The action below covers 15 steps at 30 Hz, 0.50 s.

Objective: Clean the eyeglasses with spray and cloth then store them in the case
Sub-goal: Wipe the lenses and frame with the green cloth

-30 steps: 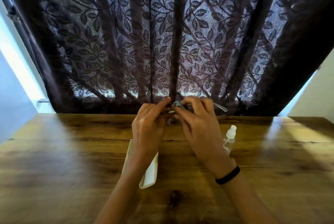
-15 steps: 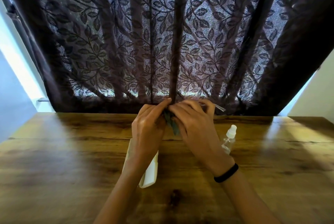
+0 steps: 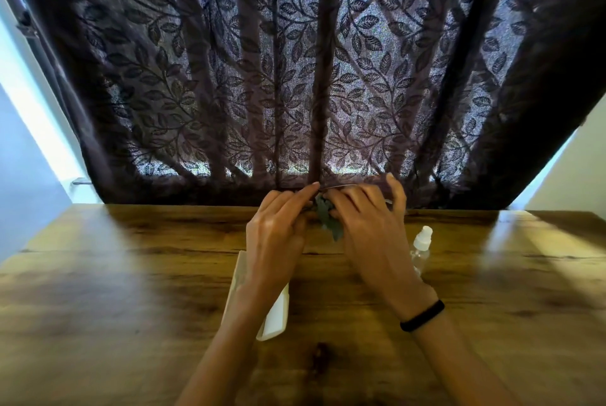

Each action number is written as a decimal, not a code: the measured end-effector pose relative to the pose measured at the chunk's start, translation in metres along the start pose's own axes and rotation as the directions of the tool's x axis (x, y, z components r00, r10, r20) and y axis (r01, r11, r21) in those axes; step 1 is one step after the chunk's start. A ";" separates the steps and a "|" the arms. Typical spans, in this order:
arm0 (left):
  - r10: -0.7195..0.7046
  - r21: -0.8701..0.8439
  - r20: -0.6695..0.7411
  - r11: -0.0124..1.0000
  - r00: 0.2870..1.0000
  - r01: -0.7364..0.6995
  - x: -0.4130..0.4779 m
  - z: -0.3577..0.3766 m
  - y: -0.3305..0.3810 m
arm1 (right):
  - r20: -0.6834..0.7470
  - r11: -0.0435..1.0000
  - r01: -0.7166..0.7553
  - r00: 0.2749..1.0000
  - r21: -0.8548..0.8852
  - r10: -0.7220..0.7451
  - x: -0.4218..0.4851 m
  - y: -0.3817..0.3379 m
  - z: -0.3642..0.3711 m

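**Wiping step: you hold the eyeglasses (image 3: 341, 187) up over the far edge of the tabletop (image 3: 131, 274) and rub them with the cloth (image 3: 328, 223).**

Head view: your left hand (image 3: 275, 228), fingers curled, pinches the mostly hidden glasses. Your right hand (image 3: 364, 225) pinches the grey-green cloth around them, its outer fingers loosely spread. The spray bottle (image 3: 421, 248) stands just right of that hand. The white case (image 3: 277, 314) lies under your left forearm; I cannot tell if it is open. Next, I judge, you should finish the lenses, set the cloth down, fold the glasses and reach for the case.
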<state>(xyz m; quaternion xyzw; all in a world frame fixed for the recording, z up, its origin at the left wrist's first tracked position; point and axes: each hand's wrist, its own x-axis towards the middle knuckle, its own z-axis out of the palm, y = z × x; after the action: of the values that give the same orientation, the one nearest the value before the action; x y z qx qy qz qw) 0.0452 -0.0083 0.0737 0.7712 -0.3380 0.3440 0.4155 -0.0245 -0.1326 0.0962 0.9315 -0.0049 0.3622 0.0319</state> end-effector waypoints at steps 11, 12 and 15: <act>0.005 -0.004 -0.089 1.000 0.996 -0.005 0.002 -0.009 -0.008 | 0.055 0.972 -0.208 0.978 0.108 0.203 -0.008 0.041 -0.003; -0.003 -0.004 -0.088 1.000 0.996 0.003 0.002 -0.010 -0.009 | 0.064 0.964 -0.223 0.974 0.143 0.216 -0.009 0.043 -0.003; -0.019 -0.008 -0.088 1.000 0.996 0.018 0.002 -0.012 -0.008 | 0.094 0.923 -0.260 0.965 0.284 0.243 -0.009 0.044 -0.003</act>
<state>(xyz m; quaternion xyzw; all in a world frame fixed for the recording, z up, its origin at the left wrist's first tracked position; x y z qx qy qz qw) 0.0498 0.0047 0.0771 0.7569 -0.3136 0.3726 0.4359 -0.0346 -0.1768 0.0950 0.9274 -0.0715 0.3334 -0.1537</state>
